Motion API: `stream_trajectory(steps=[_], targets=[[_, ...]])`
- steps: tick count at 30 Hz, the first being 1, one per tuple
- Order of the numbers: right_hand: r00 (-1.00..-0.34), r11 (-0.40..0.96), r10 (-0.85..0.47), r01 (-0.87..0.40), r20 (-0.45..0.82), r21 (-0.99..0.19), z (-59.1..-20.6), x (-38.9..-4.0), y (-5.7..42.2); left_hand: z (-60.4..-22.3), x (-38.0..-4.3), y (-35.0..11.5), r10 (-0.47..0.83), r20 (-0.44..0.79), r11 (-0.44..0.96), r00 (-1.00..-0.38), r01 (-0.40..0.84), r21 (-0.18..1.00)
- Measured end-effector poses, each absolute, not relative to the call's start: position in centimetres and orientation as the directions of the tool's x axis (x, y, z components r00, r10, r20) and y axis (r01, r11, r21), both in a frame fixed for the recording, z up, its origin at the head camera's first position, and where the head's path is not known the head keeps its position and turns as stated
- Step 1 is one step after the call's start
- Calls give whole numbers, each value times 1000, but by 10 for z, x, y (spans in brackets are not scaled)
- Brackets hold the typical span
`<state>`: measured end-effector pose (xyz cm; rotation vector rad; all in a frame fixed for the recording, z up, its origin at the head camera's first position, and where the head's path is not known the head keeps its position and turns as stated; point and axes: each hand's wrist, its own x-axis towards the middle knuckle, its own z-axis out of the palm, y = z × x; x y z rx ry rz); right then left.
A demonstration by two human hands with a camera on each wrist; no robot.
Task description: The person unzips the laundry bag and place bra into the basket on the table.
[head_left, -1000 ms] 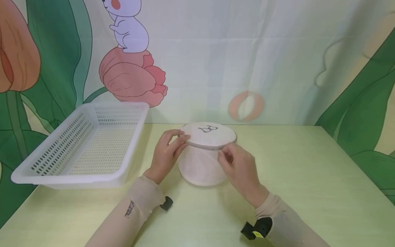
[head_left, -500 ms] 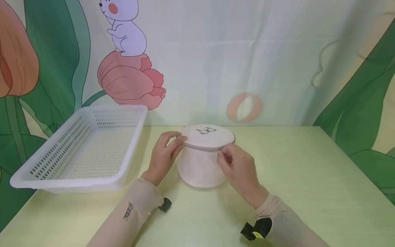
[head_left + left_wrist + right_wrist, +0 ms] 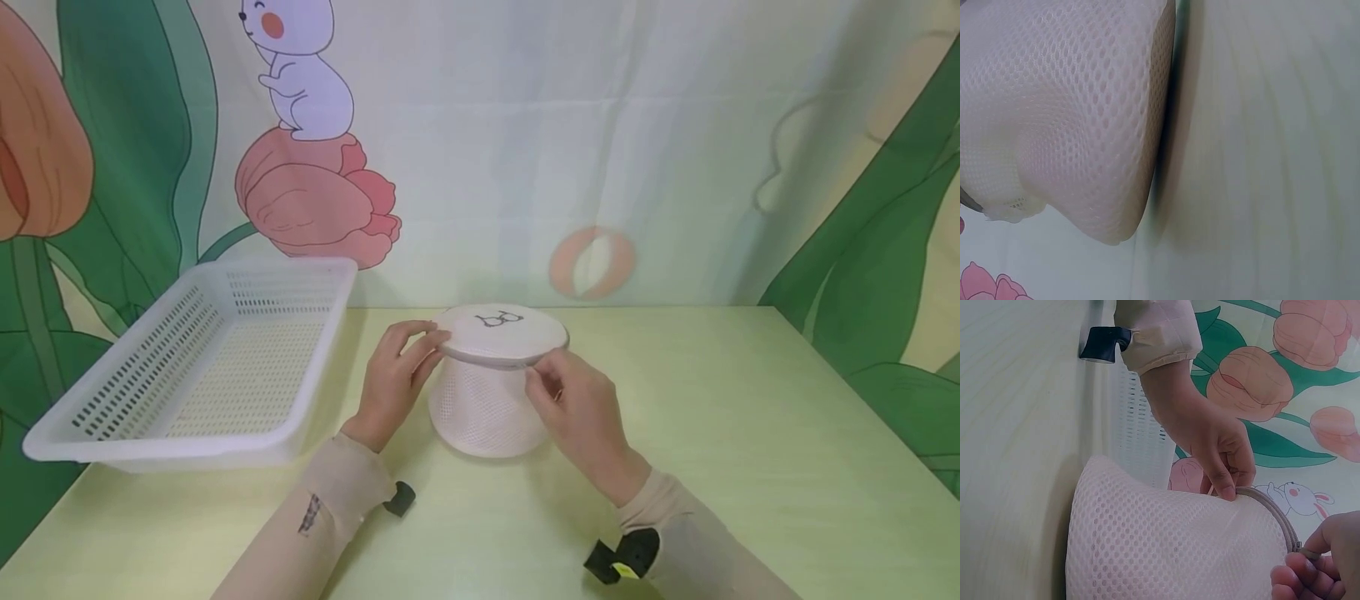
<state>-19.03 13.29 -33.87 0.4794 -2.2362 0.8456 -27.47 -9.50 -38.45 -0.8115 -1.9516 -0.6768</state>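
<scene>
A white mesh laundry bag (image 3: 487, 408), round and upright, stands on the table before me. Its flat top (image 3: 517, 335) carries a drawn bra outline, and a grey-brown zipper (image 3: 480, 360) runs round the rim. At the bag's left rim my left hand (image 3: 393, 375) pinches the edge between thumb and fingers. My right hand (image 3: 581, 408) holds the zipper pull (image 3: 1310, 553) at the front right of the rim, as the right wrist view shows. The mesh side (image 3: 1085, 125) fills much of the left wrist view, where the left fingers are out of sight.
To the left stands a white plastic basket (image 3: 217, 450) with slotted walls. Behind the table (image 3: 720, 417) hangs a curtain (image 3: 465, 167) printed with tulips and a white animal. Black wrist cameras (image 3: 637, 552) are strapped to both sleeves.
The head view has tilted slightly, so everything sits a little lower and further left. Both hands keep the same hold on the bag's rim and zipper pull.
</scene>
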Motion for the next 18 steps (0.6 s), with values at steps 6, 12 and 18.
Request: stream_trajectory(steps=[6, 12, 18], targets=[[-703, 719, -101, -540, 704, -437, -340, -190, 133, -382, -273, -93, 287, 876, 663, -388, 741, 111], [-697, 716, -99, -545, 710, -436, -340, -190, 134, -378, -272, -92, 310, 878, 666, -364, 742, 72], [-692, 721, -93, -542, 716, -431, -340, -192, 135, -375, -271, -89, 336, 886, 639, -319, 768, 35]])
